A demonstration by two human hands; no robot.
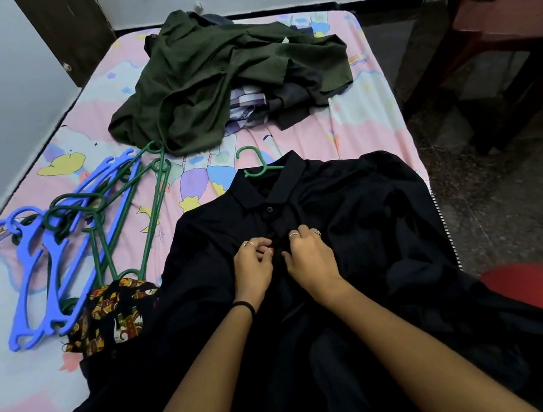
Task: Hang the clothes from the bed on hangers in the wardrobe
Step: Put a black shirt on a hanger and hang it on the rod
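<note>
A black collared shirt [349,202] lies spread on the bed [365,114], front up, with a green hanger's hook [252,161] poking out of its collar. My left hand [253,263] and my right hand [309,256] meet at the shirt's button placket below the collar, each pinching the black fabric with curled fingers. Farther back sits a heap of clothes topped by a dark green garment [212,82], with a checked shirt [246,105] underneath. A pile of blue and green hangers [70,239] lies at the left of the bed.
A patterned black, red and yellow cloth [111,313] lies beside the hangers. A wall runs along the bed's left side. Dark wooden furniture [494,21] stands on the speckled floor at the right. A red object [537,292] sits near the bed's right front.
</note>
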